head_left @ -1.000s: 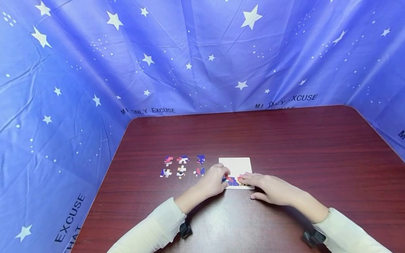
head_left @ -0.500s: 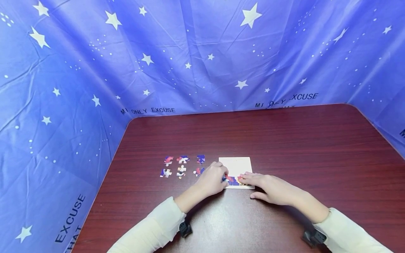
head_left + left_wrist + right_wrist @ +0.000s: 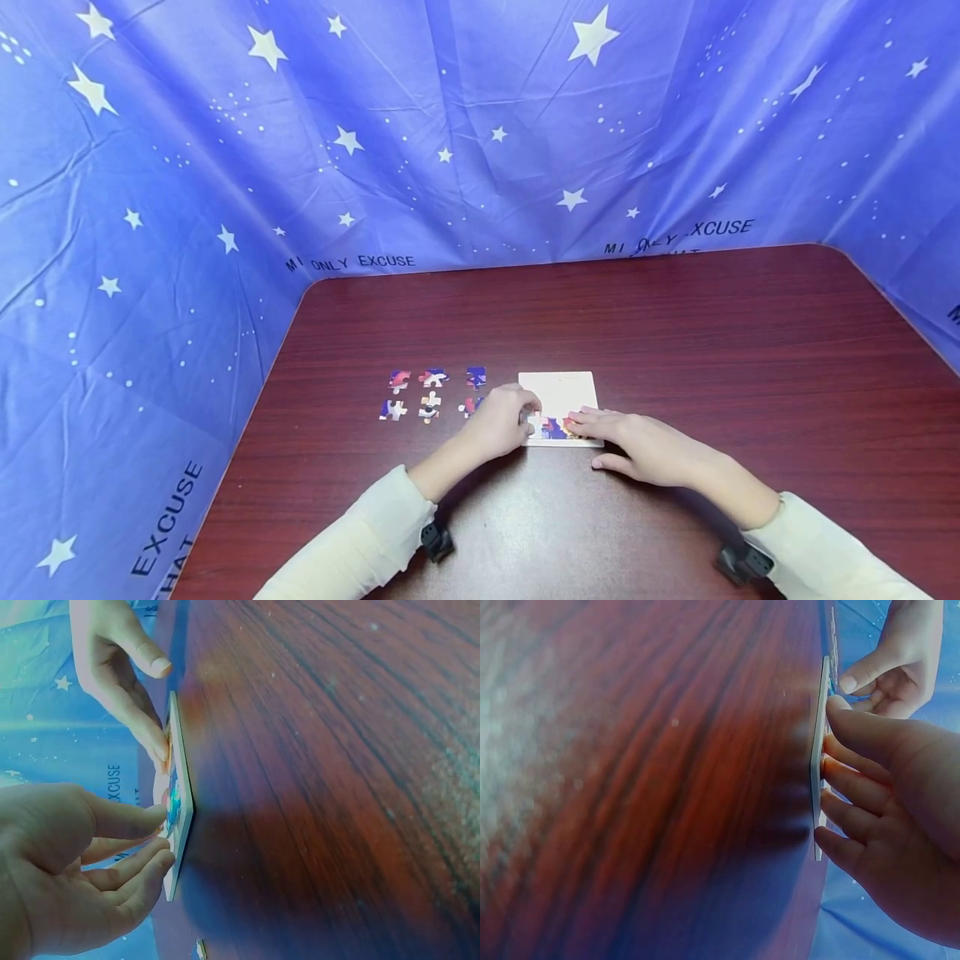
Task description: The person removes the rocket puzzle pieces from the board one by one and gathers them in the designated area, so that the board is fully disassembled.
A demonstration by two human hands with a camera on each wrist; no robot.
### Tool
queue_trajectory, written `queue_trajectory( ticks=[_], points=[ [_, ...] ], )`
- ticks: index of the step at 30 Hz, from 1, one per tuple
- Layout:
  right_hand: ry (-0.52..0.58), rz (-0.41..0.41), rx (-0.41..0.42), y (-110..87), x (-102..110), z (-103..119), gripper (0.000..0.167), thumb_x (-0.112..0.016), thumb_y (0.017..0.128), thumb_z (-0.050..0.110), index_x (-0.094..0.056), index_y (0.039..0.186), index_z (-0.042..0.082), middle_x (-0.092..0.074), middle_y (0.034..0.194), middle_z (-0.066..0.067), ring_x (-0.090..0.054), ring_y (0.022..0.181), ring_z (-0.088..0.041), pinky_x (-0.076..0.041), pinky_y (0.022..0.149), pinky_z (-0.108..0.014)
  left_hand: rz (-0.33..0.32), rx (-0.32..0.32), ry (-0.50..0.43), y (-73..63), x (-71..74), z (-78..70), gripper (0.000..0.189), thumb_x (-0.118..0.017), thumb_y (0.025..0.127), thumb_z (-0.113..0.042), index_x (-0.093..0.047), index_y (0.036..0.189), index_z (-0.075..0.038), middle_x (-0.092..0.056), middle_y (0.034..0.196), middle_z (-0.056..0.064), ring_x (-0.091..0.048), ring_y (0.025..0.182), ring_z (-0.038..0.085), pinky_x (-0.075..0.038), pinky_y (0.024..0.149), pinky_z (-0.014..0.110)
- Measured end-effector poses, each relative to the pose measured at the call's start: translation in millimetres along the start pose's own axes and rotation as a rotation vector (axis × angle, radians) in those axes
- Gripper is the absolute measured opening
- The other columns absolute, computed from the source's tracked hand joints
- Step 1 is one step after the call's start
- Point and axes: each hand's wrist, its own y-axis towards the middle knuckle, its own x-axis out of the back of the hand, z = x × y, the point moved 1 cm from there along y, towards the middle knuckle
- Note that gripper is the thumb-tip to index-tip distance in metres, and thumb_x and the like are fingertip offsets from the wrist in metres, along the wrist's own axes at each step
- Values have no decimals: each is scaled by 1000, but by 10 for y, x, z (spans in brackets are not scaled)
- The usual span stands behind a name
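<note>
A flat white puzzle board [image 3: 558, 392] lies on the table, with a few jigsaw pieces along its near side, among them a blue-and-red piece [image 3: 553, 428]. At its near left corner my left hand [image 3: 501, 423] curls thumb and fingertips about a pale puzzle piece [image 3: 537, 427]. In the left wrist view this hand's thumb [image 3: 150, 819] is right at the board's surface, the other fingertips close beside it. My right hand [image 3: 641, 446] rests extended fingertips on the pieces at the board's near right, partly hiding them. Its thumb lies beside the board's near edge.
Several loose pieces lie in two rows left of the board, including a red-and-purple piece [image 3: 400, 381] and a dark blue piece [image 3: 476, 377]. One loose piece [image 3: 470, 407] is partly covered by the left hand. A star-print curtain [image 3: 480, 125] surrounds the dark wooden table [image 3: 675, 333].
My left hand has shifted slightly left, and the pale piece in the board's corner now shows, where a dark blue bit showed at the fingertips before. The right hand stays put.
</note>
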Motion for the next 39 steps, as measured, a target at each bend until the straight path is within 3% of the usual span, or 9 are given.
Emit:
queue_trajectory(
  ticks=[9,15,20,25,33,39],
  points=[
    [2,10,-13,3,11,3,46,-66,89,24,-58,132,10,-59,137,-10,-56,127,-29,-48,99,-47,-15,49,-252,11,20,31,18,-65,82,2,-71,99,-3,-74,90,9,-69,80,16,-53,72,17],
    [4,5,-10,6,16,5,45,-67,89,23,-59,131,9,-59,137,-11,-56,126,-30,-48,99,-47,-54,66,-357,22,6,47,19,-65,81,4,-72,96,-4,-74,84,9,-67,74,13,-52,67,14],
    [8,4,-8,11,21,3,45,-67,89,22,-59,132,9,-59,136,-11,-56,126,-30,-48,100,-48,-60,151,-502,29,-10,61,17,-64,80,7,-73,93,-1,-73,81,13,-59,56,7,-49,52,15],
    [6,7,-11,9,18,-8,46,-66,90,24,-58,132,10,-59,137,-11,-55,127,-30,-48,100,-48,-57,257,-674,19,-36,85,15,-70,79,4,-72,94,3,-73,83,19,-50,42,10,-42,38,18],
    [10,1,-7,-1,19,-2,45,-66,90,23,-58,132,9,-59,137,-11,-55,127,-30,-48,99,-48,-54,334,-659,-5,-60,89,11,-74,80,-7,-75,89,-1,-75,77,15,-68,54,18,-54,48,23],
    [13,6,-7,-12,-4,-2,46,-66,89,22,-58,132,8,-59,137,-11,-55,127,-30,-48,99,-47,-73,367,-614,-31,-54,94,9,-75,79,-6,-76,87,-3,-75,75,13,-72,60,20,-52,47,21]
  ],
)
